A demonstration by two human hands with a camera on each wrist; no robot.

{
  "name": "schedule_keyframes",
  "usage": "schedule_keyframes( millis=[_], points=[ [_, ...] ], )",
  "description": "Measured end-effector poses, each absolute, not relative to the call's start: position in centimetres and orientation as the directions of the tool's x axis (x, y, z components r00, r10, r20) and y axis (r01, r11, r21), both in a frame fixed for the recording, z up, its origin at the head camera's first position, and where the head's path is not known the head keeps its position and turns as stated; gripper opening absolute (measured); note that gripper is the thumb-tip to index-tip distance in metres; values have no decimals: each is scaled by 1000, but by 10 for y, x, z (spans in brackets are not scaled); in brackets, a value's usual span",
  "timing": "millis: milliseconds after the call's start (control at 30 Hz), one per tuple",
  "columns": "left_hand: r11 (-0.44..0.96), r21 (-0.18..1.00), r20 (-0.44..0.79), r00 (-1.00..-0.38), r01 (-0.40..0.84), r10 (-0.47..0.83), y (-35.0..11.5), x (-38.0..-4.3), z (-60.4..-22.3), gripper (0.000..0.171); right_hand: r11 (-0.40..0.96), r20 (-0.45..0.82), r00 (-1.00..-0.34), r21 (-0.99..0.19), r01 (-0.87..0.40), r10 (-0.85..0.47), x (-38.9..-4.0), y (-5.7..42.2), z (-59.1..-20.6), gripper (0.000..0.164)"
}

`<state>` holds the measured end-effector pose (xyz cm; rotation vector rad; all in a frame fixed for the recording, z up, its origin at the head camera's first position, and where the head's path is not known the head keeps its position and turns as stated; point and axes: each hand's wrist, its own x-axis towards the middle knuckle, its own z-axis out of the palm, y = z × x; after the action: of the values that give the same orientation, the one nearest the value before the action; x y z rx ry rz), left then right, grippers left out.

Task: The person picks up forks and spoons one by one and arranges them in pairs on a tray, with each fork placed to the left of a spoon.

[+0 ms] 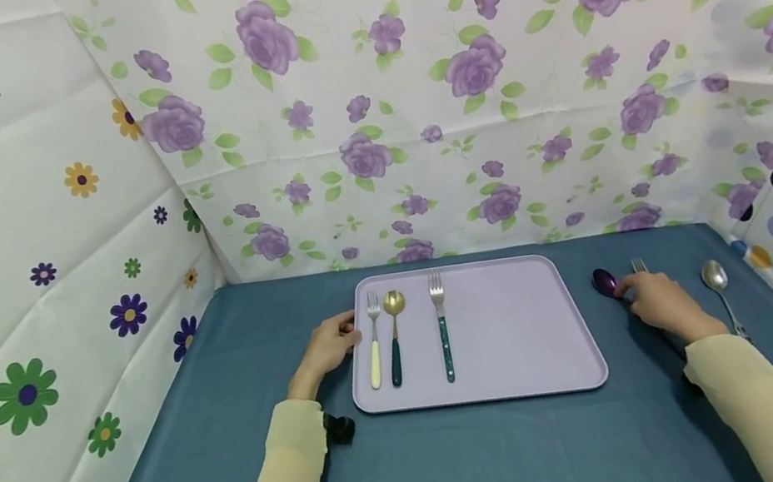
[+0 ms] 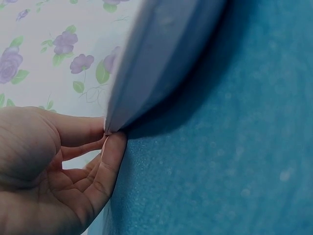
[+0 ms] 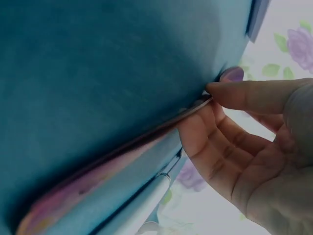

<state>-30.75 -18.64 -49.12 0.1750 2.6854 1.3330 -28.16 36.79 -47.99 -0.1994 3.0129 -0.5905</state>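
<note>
The purple spoon [image 1: 604, 282] lies right of the tray [image 1: 513, 322], its neck pinched by the right hand [image 1: 662, 305]; likely light, stiff and slick, it suits a neck grip. The left hand [image 1: 327, 347] pinches the seemingly rigid tray's edge.

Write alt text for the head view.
A person's right hand pinches a purple spoon right of a lilac tray, whose left edge the left hand holds. Two forks and a gold-bowled spoon lie on it; another fork and a silver spoon lie farther right.
</note>
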Motion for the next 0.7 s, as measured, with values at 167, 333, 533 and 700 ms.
schedule_keyframes(
  millis=[167, 333, 533, 700],
  points=[
    [600, 798, -56, -984, 57, 168, -187, -308, -492, 50, 893, -104, -986, -443, -73, -132, -284, 370, -476, 35],
    [591, 805, -54, -985, 55, 165, -186, -308, -491, 50, 869, -119, -987, -493, -32, -105, -284, 372, -475, 35],
    [591, 805, -60, -985, 49, 163, -185, -308, -491, 50, 847, -116, -989, -532, -18, -94, -283, 370, -467, 36],
    [585, 810, -71, -985, 35, 157, -185, -307, -490, 51, 821, -100, -990, -571, -22, -96, -283, 363, -452, 39]
  ],
)
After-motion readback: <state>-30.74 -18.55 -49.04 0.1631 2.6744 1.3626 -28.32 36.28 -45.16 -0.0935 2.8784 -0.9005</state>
